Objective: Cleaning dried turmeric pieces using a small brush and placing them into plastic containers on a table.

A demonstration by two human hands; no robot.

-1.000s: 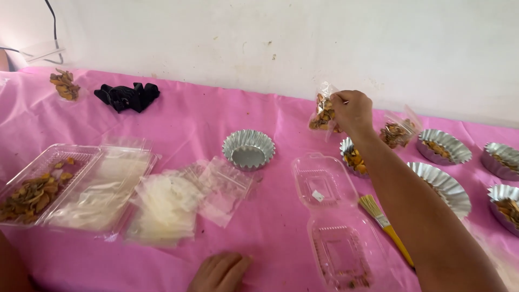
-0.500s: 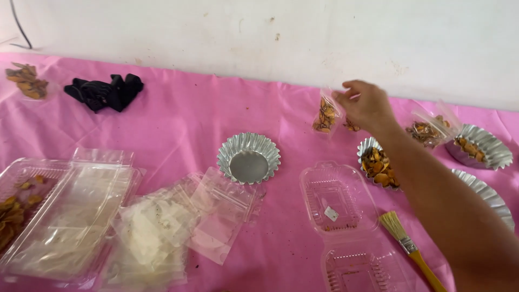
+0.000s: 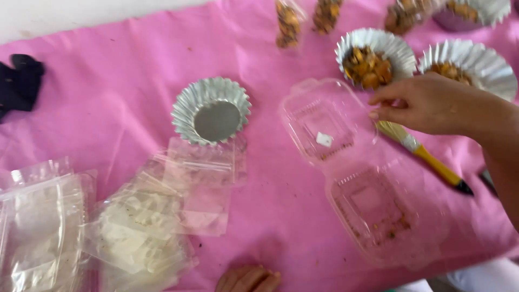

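Note:
My right hand (image 3: 427, 105) reaches in from the right, thumb and forefinger pinched together at the right rim of an open clear clamshell box (image 3: 303, 111). Whether they grip the rim I cannot tell. The box holds only crumbs and a small white scrap. A yellow-handled brush (image 3: 432, 161) lies just under this hand. An empty fluted foil mould (image 3: 212, 111) sits left of the box. My left hand (image 3: 248, 278) shows only its curled fingers at the bottom edge, resting on the pink cloth (image 3: 108, 75) and holding nothing.
Two foil moulds (image 3: 370, 57) (image 3: 467, 65) filled with brown snack stand behind my right hand. Small filled bags (image 3: 286, 21) stand at the far edge. A pile of empty clear bags (image 3: 157, 221) and clear trays (image 3: 38, 227) lie at the lower left, a black cloth (image 3: 19, 84) at far left.
My right hand let go of the small snack bag at the back and came down toward me to the clamshell box's rim. The view has tilted lower and closer.

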